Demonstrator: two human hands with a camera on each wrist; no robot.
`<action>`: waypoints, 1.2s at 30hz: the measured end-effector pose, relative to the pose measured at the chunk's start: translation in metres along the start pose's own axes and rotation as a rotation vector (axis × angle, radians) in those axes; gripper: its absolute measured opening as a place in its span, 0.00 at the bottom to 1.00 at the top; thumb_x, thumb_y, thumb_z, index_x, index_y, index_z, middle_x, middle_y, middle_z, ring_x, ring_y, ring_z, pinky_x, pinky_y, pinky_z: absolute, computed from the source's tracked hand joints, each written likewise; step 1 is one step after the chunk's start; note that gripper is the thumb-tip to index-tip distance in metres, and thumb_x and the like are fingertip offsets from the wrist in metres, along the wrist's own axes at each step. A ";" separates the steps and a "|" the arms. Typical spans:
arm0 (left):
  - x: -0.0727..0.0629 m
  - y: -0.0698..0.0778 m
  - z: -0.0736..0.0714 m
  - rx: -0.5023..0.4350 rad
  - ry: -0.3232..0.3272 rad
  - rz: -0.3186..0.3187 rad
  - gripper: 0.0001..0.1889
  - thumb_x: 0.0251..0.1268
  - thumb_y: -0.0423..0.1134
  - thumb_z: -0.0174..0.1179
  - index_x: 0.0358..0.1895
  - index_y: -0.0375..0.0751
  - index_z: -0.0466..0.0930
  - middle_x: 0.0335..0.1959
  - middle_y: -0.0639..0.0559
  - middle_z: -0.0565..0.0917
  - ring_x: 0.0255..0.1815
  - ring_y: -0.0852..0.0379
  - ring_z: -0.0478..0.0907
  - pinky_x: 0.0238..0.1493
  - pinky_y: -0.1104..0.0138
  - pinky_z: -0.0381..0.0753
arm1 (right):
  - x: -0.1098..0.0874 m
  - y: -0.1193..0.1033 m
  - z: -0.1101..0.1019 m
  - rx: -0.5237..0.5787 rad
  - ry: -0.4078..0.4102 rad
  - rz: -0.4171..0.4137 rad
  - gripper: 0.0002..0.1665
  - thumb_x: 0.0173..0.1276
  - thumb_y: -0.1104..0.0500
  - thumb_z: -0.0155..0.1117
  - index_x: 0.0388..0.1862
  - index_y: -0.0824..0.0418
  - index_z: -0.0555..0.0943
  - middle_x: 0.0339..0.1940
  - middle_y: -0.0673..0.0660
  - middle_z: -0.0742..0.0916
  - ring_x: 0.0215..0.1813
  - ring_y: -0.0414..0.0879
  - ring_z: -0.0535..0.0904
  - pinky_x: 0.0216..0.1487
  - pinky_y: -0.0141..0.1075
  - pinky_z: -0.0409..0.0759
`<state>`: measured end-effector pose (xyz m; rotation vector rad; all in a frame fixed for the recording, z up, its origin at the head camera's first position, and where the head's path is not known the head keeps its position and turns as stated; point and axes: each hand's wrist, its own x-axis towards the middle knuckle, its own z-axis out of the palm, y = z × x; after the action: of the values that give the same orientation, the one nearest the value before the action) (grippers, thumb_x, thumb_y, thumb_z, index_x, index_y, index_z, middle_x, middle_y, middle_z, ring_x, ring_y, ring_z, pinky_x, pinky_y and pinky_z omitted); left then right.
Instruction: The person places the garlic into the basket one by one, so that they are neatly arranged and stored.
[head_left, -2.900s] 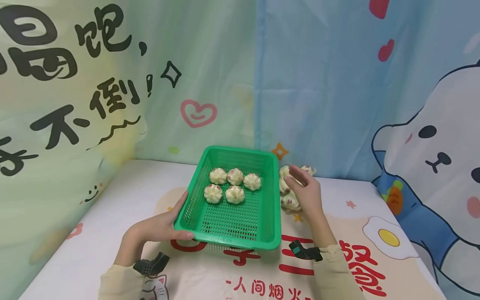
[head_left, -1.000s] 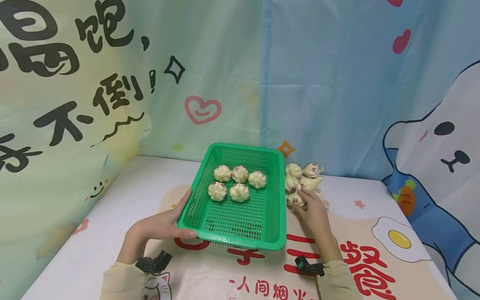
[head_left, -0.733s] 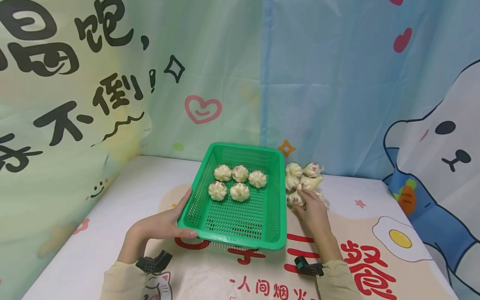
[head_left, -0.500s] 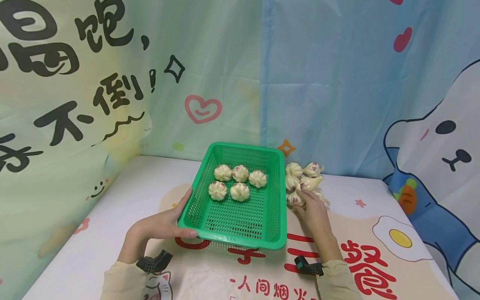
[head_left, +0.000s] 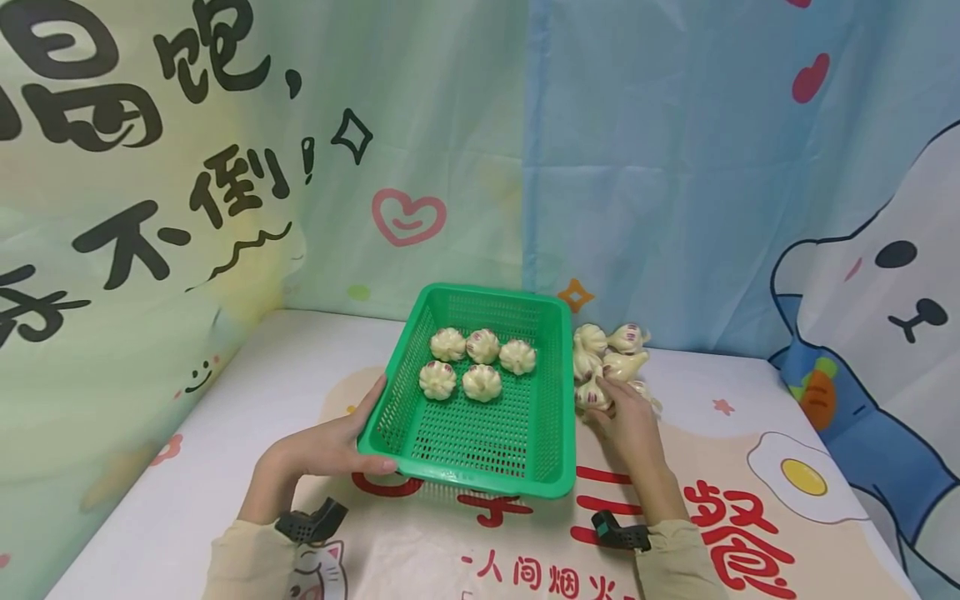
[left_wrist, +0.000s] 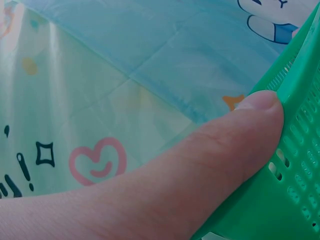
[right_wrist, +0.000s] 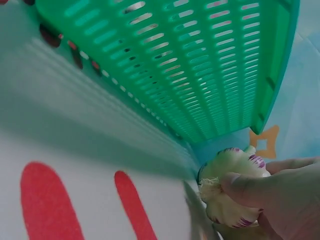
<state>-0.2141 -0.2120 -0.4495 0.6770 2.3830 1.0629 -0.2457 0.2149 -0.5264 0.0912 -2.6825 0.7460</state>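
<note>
A green plastic basket [head_left: 468, 454] stands tilted toward me, several garlic bulbs [head_left: 482, 382] lying inside in two rows. My left hand [head_left: 330, 450] grips its near left corner, thumb on the front rim and fingers along the left side. In the left wrist view the thumb [left_wrist: 235, 140] presses on the green rim. Right of the basket, my right hand [head_left: 628, 421] pinches a garlic bulb [head_left: 591, 395] at the front of a pile. The right wrist view shows this bulb [right_wrist: 232, 187], white with purple streaks and a root tuft, between thumb and fingers.
The other garlic bulbs [head_left: 624, 364] of the pile lie behind and beside my right hand, close to the basket's right wall. A printed cloth [head_left: 720, 450] covers part of the white table. Behind the table hangs a printed curtain [head_left: 675, 183].
My right hand has come down from above the pile onto the front garlic bulb and stays there through the last second. The left hand keeps its grip on the basket.
</note>
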 end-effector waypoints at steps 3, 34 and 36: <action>0.000 0.000 -0.001 0.004 -0.001 0.008 0.62 0.57 0.52 0.67 0.74 0.54 0.18 0.74 0.35 0.53 0.57 0.51 0.69 0.60 0.56 0.67 | 0.000 -0.001 -0.001 0.008 -0.005 0.015 0.35 0.55 0.62 0.73 0.63 0.65 0.74 0.58 0.66 0.80 0.49 0.59 0.78 0.46 0.48 0.76; 0.000 0.000 0.000 -0.003 -0.007 0.001 0.61 0.57 0.52 0.67 0.74 0.57 0.18 0.66 0.38 0.67 0.52 0.55 0.71 0.60 0.56 0.66 | 0.003 -0.009 -0.025 0.222 0.153 0.053 0.37 0.55 0.59 0.74 0.65 0.61 0.73 0.62 0.63 0.79 0.59 0.58 0.78 0.51 0.45 0.78; 0.000 0.000 0.000 -0.003 -0.006 -0.003 0.61 0.57 0.52 0.67 0.74 0.57 0.18 0.65 0.39 0.68 0.53 0.55 0.71 0.60 0.55 0.66 | 0.003 -0.010 -0.027 0.227 0.157 0.056 0.38 0.55 0.59 0.74 0.66 0.61 0.72 0.62 0.63 0.79 0.58 0.58 0.78 0.51 0.45 0.78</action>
<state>-0.2140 -0.2118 -0.4494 0.6747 2.3758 1.0617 -0.2386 0.2199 -0.4990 0.0136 -2.4528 1.0283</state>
